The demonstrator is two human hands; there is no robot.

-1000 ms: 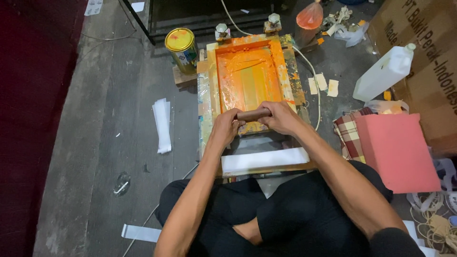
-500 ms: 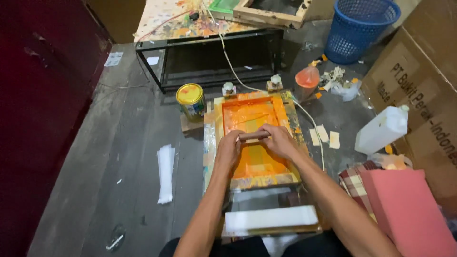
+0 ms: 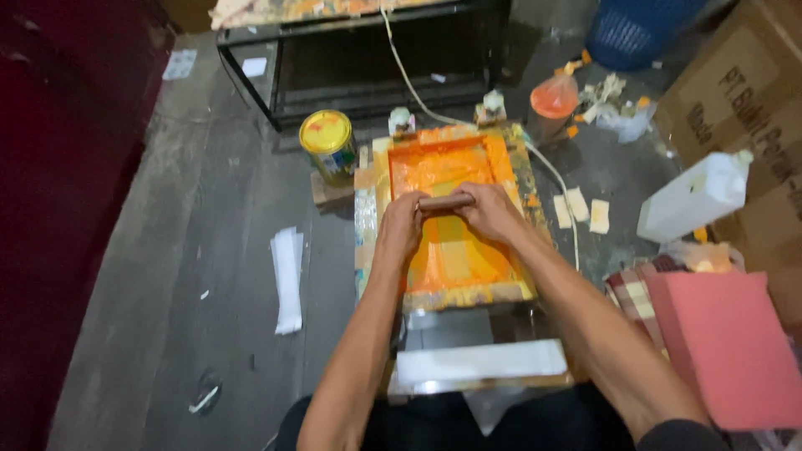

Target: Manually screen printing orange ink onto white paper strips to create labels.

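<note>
both hands are closed together on a wooden squeegee handle (image 3: 445, 201), left hand (image 3: 403, 227) at its left end, right hand (image 3: 489, 213) at its right, so pressure appears evenly spread across the blade. the squeegee sits crosswise inside the printing screen frame (image 3: 451, 217), about midway between its far and near edges. the mesh is coated in orange ink, thicker toward the far edge. the frame lies flat over a low printing base on the concrete floor (image 3: 209, 250), near edge toward the person's lap, which keeps the stroke within arm's reach. a white strip (image 3: 480, 362) lies across the base's near end. a yellow-lidded tin (image 3: 327, 144) stands just beside the frame's far left corner. a white jerrycan (image 3: 693, 196) lies well to the right, a pink slab (image 3: 723, 347) nearer the right forearm.

against half a second earlier, the grip is unchanged and the squeegee's place in the frame looks much the same; the view has tipped down, cutting off most of the blue basket (image 3: 639, 33).
</note>
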